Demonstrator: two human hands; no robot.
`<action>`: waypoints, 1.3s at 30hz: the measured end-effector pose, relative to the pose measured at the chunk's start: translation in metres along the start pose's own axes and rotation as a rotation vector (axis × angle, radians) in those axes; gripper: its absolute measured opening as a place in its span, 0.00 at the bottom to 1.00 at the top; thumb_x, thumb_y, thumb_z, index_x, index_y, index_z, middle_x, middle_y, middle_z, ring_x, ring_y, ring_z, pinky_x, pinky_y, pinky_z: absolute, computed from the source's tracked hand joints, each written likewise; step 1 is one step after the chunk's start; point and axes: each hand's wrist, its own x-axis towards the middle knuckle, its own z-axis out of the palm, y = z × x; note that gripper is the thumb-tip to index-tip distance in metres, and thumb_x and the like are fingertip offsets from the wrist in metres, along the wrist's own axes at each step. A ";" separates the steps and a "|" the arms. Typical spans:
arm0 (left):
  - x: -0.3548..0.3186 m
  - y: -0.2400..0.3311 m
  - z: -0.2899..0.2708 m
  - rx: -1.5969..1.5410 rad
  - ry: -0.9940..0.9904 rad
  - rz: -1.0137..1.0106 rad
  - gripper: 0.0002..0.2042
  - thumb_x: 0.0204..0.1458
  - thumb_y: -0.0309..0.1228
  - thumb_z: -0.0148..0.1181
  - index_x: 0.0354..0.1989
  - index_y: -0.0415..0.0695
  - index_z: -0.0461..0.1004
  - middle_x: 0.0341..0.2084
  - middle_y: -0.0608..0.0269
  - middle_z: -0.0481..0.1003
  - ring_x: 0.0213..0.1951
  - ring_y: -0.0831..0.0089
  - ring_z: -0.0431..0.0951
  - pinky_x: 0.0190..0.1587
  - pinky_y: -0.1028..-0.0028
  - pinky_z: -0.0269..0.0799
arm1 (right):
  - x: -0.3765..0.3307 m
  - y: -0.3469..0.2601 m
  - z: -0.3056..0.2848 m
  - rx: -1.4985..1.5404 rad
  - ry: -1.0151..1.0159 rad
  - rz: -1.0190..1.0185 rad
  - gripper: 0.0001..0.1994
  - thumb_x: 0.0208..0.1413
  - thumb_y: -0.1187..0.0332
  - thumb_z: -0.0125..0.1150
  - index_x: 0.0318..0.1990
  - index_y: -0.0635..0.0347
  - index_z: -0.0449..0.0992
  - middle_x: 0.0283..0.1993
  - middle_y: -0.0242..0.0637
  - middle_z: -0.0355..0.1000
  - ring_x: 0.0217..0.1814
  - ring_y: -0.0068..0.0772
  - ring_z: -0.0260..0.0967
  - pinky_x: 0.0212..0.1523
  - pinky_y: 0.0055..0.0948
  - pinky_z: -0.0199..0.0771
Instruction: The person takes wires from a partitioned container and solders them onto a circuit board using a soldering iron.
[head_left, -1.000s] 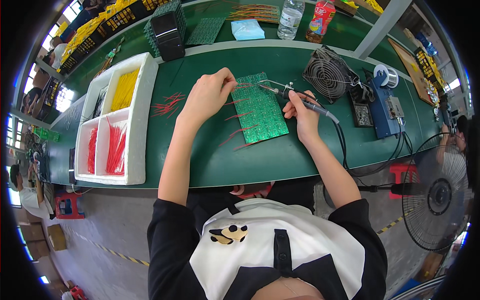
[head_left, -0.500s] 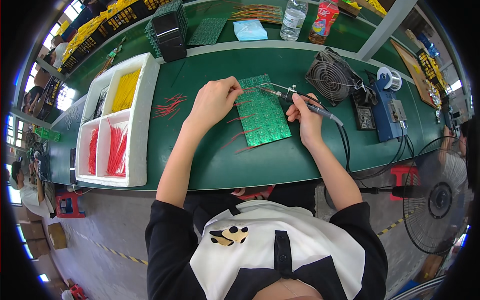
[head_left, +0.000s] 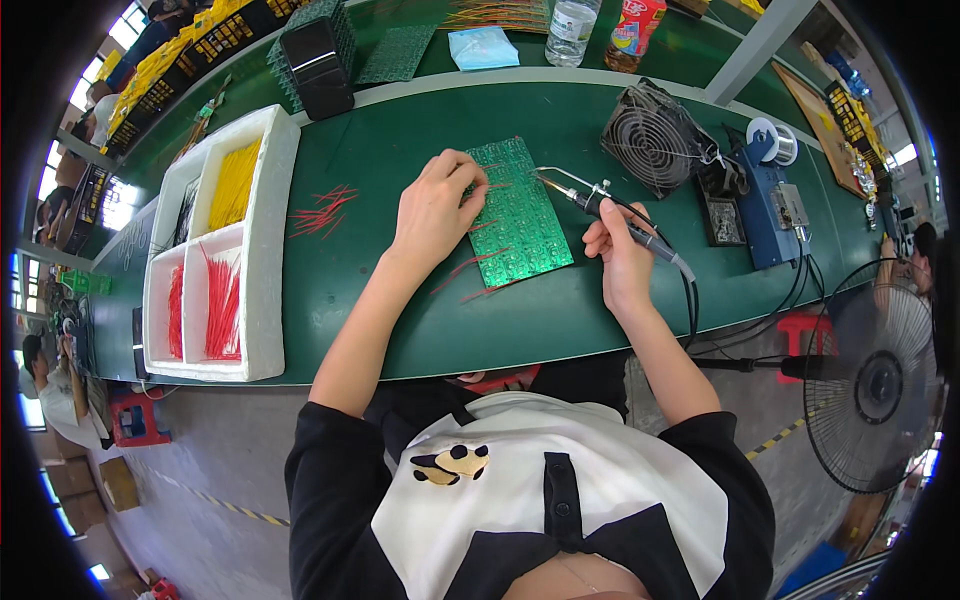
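Observation:
A green circuit board (head_left: 528, 228) lies at a slant on the bench in front of me, with several thin red wires (head_left: 487, 256) sticking out past its left edge. My left hand (head_left: 440, 205) is over the upper left edge of the board, fingers curled and closed; whatever is between the fingertips is too small to make out. My right hand (head_left: 625, 258) grips a soldering iron (head_left: 640, 232) like a pen, a thin curved metal tube fixed alongside it. The iron's tip is just off the board's right side, apart from it.
A white foam tray (head_left: 262, 300) holds red, yellow and dark wires at left, beside loose red wires (head_left: 322, 210). Right of the board stand a small black fan (head_left: 655, 140) and a blue solder feeder (head_left: 770, 215) with a spool. Bottles (head_left: 572, 35) and a black box (head_left: 318, 68) stand behind.
The soldering iron has moved off the board to the right. My left hand has shifted slightly down along the board's left edge. The whole view has shifted a little.

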 end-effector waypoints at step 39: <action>-0.009 -0.006 0.008 -0.035 -0.053 -0.039 0.03 0.43 0.27 0.60 0.27 0.43 0.74 0.26 0.64 0.74 0.24 0.71 0.73 0.28 0.74 0.70 | -0.005 0.005 0.002 -0.049 -0.095 0.018 0.11 0.53 0.66 0.59 0.30 0.60 0.62 0.19 0.40 0.69 0.15 0.22 0.64 0.18 0.17 0.64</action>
